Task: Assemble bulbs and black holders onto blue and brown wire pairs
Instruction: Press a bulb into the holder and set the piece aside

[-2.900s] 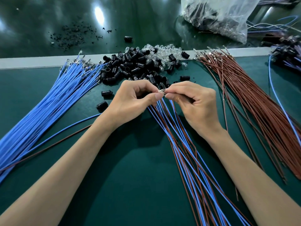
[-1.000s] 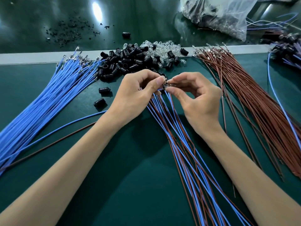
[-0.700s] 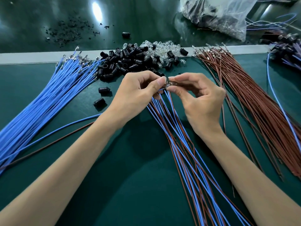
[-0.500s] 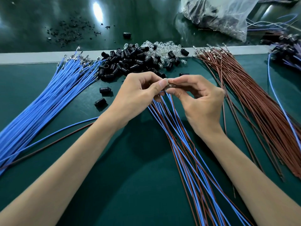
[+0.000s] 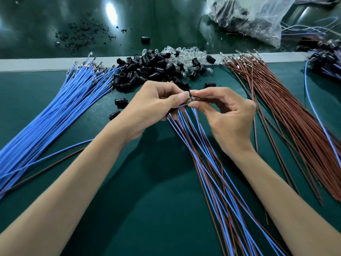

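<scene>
1. While the left hand (image 5: pixel 153 106) and the right hand (image 5: pixel 227 117) meet fingertip to fingertip above the green mat (image 5: pixel 147 209), the work sits right between them, just in front of the heap of black holders (image 5: pixel 147 71).
2. The right hand pinches a clear bulb (image 5: pixel 192 99) between thumb and forefinger. The bulb's long axis runs roughly sideways, pointing at the left hand.
3. The left hand pinches what looks like a black holder (image 5: pixel 188 92). Only a sliver shows, so how far the bulb is seated cannot be told.
4. From the left fingers, the blue and brown wire pairs (image 5: pixel 212 163) trail back toward the person, slanting right.
5. By my judgement, the coming push is a short sideways one, with the right hand driving and the left bracing.
6. Loose bulbs (image 5: pixel 188 52), blue wires (image 5: pixel 55 111) and brown wires (image 5: pixel 295 117) lie beyond and to either side.
7. No brand, label or writing is readable, not even on the plastic bag (image 5: pixel 249 15).
</scene>
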The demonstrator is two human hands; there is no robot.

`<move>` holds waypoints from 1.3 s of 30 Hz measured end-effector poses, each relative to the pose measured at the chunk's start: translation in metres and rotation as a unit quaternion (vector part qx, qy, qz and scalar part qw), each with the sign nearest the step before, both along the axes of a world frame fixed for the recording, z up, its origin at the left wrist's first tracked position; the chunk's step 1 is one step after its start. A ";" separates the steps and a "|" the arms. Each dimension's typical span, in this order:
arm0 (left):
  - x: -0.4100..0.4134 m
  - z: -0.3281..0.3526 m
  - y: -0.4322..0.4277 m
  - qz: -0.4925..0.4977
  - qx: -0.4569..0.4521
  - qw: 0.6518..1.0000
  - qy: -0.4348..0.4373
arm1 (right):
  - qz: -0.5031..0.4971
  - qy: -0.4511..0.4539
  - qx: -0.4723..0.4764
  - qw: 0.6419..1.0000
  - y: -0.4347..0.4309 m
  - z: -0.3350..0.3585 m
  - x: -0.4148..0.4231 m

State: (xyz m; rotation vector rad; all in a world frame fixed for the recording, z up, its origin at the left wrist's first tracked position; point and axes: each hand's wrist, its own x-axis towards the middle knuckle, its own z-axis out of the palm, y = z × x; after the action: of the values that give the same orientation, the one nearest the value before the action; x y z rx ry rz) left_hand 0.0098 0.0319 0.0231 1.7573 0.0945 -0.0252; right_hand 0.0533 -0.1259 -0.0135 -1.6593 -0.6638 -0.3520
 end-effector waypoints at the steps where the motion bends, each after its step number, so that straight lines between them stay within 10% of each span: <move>1: 0.000 -0.001 -0.002 0.007 -0.004 1.000 0.002 | 0.002 0.002 0.003 1.000 0.000 -0.001 0.000; 39: 0.000 -0.004 0.003 -0.027 0.077 0.995 -0.060 | 0.041 -0.045 -0.068 0.996 -0.006 0.000 0.005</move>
State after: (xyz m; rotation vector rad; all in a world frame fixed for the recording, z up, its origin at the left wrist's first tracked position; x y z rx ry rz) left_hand 0.0095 0.0350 0.0195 1.9106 -0.0399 0.0487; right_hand 0.0587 -0.1315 -0.0131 -1.7481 -0.8361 -0.3304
